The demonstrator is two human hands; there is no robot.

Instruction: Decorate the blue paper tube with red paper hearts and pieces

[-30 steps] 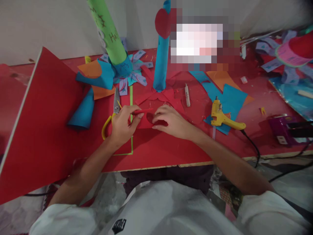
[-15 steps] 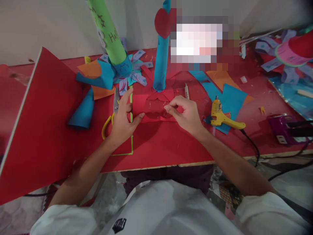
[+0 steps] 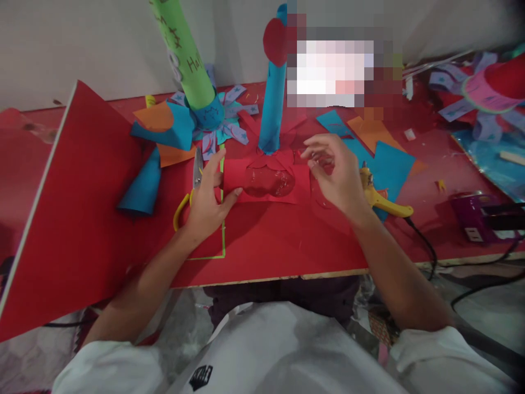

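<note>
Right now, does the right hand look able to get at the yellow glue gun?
Probably yes: the right hand is close to the yellow glue gun, and nothing seems to lie over its handle. The hand hides part of the gun's body, and would likely need to turn towards it.

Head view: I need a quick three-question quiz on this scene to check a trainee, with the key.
1. True or false: the yellow-handled scissors lie nearer the left hand than the right hand.
2. Which hand is nearer the yellow glue gun? A) Left B) Right
3. Fill in the colour: the upright blue paper tube carries a round ____ piece near its top.

Key: 1. True. 2. B. 3. Red.
</note>
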